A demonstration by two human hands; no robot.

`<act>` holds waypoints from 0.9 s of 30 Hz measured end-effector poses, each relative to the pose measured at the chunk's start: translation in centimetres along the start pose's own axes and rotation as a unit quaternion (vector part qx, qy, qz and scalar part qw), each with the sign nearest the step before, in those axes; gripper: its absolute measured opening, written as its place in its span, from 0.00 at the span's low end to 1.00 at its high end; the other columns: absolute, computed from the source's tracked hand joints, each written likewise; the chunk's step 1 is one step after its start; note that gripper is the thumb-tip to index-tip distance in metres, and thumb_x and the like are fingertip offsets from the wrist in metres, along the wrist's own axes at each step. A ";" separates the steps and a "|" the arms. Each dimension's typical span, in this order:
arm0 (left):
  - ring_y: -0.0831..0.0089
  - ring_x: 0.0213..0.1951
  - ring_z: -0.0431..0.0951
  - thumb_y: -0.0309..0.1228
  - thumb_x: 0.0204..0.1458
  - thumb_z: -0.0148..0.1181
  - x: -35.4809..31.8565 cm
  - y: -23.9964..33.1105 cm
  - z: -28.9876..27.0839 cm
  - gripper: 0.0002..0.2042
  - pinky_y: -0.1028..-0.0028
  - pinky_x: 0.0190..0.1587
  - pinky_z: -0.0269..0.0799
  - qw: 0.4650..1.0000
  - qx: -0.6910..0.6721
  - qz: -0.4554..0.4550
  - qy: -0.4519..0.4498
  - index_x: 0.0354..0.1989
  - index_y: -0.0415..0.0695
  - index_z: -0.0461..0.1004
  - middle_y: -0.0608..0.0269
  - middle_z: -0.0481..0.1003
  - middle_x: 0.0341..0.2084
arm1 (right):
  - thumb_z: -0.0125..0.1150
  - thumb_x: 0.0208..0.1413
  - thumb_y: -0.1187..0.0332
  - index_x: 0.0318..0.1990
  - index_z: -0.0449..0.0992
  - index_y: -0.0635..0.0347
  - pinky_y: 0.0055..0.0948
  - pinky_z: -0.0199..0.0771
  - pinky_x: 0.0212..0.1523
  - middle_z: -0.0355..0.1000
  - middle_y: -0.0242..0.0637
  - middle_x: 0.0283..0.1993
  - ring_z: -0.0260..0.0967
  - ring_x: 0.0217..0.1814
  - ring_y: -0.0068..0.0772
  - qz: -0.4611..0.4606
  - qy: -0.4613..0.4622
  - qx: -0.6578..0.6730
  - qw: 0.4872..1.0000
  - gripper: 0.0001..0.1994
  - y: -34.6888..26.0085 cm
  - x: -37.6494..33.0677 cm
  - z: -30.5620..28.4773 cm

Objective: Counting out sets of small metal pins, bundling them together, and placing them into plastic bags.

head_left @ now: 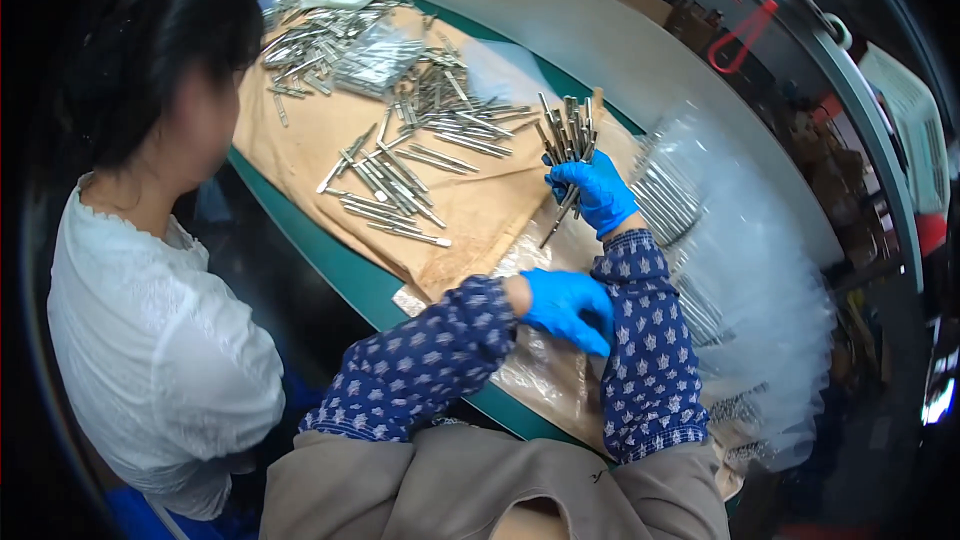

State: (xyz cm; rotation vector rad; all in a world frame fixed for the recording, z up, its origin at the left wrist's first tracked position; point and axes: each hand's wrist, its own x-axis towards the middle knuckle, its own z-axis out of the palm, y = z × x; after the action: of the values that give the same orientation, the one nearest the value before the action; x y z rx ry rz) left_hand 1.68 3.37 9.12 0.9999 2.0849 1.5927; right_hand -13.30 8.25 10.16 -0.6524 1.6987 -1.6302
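My right hand (598, 190), in a blue glove, is closed around a bundle of slim metal rods (570, 130). Most of them point up in a fan, and one sticks out below the fist. My left hand (566, 308), gloved the same way, hangs lower beside my right forearm. Its fingers bend loosely downward with a gap between them, and I see nothing held there. Beneath it lies clear plastic wrap (545, 375) on a tan cloth (465, 250). Left of the right hand, loose metal rods (385, 175) are spread over the cloth.
Clear plastic bags (765, 290) fan out on the right, with packed rods (668, 202) inside. More metal parts (330, 35) and a bagged batch (378, 60) are heaped at the far left. A person in a white top (165, 340) sits at my left. A pale low wall (660, 50) borders the table's far side.
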 end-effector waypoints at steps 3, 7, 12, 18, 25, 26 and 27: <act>0.75 0.36 0.73 0.23 0.49 0.59 -1.0 0.9 1.2 0.09 0.75 0.40 0.69 0.887 -0.163 0.131 0.411 0.39 0.42 0.74 0.63 0.74 0.34 | 0.59 0.43 0.74 0.38 0.72 0.68 0.23 0.70 0.24 0.70 0.37 0.25 0.68 0.23 0.27 -0.026 0.096 0.054 0.994 0.12 -0.8 -4.6 -1.9; 0.69 0.54 0.64 0.23 0.44 0.62 1.2 -1.1 -0.2 0.34 0.71 0.55 0.61 0.811 -0.208 0.103 0.536 0.61 0.46 0.54 0.60 0.64 0.52 | 0.61 0.42 0.76 0.40 0.71 0.65 0.24 0.70 0.24 0.70 0.35 0.27 0.69 0.24 0.27 -0.104 0.182 0.016 0.978 0.14 0.9 -9.0 -2.8; 0.65 0.56 0.64 0.23 0.31 0.72 5.5 -0.6 0.0 0.57 0.65 0.56 0.62 0.873 -0.123 0.131 0.453 0.67 0.54 0.34 0.53 0.63 0.54 | 0.65 0.42 0.73 0.44 0.69 0.63 0.22 0.69 0.37 0.71 0.31 0.38 0.66 0.37 0.21 -0.242 0.211 -0.152 0.935 0.20 4.6 -10.9 -1.3; 0.72 0.40 0.73 0.26 0.29 0.72 6.1 0.5 2.7 0.57 0.71 0.50 0.69 0.892 -0.148 0.095 0.416 0.67 0.52 0.34 0.60 0.73 0.38 | 0.65 0.42 0.72 0.48 0.67 0.60 0.28 0.72 0.38 0.73 0.38 0.39 0.72 0.39 0.32 -0.346 0.217 -0.045 0.912 0.23 7.6 -12.5 0.0; 0.71 0.43 0.73 0.25 0.34 0.70 5.2 1.3 1.8 0.53 0.72 0.49 0.69 0.882 -0.157 0.141 0.422 0.67 0.52 0.37 0.58 0.74 0.38 | 0.65 0.42 0.71 0.47 0.69 0.60 0.29 0.72 0.37 0.73 0.45 0.42 0.73 0.41 0.41 -0.307 0.191 -0.189 0.913 0.21 3.0 -14.3 0.1; 0.67 0.48 0.73 0.27 0.34 0.72 5.2 2.1 1.5 0.53 0.69 0.52 0.68 0.884 -0.156 0.196 0.395 0.67 0.49 0.37 0.57 0.74 0.39 | 0.65 0.42 0.71 0.47 0.69 0.60 0.29 0.72 0.37 0.73 0.45 0.42 0.73 0.41 0.41 -0.305 0.192 -0.185 0.914 0.21 2.0 -14.7 -0.2; 0.66 0.47 0.73 0.27 0.34 0.72 5.2 2.6 1.6 0.52 0.70 0.52 0.69 0.870 -0.190 0.195 0.411 0.66 0.47 0.39 0.54 0.74 0.41 | 0.65 0.41 0.71 0.46 0.69 0.58 0.30 0.73 0.36 0.73 0.45 0.40 0.73 0.39 0.43 -0.279 0.199 -0.280 0.897 0.21 1.1 -15.0 -0.4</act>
State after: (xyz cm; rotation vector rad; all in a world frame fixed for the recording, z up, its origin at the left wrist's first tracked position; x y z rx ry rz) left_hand -0.10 8.47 11.85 0.6750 1.9167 2.8997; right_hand -3.91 19.98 11.09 -1.2431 2.4969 -1.7246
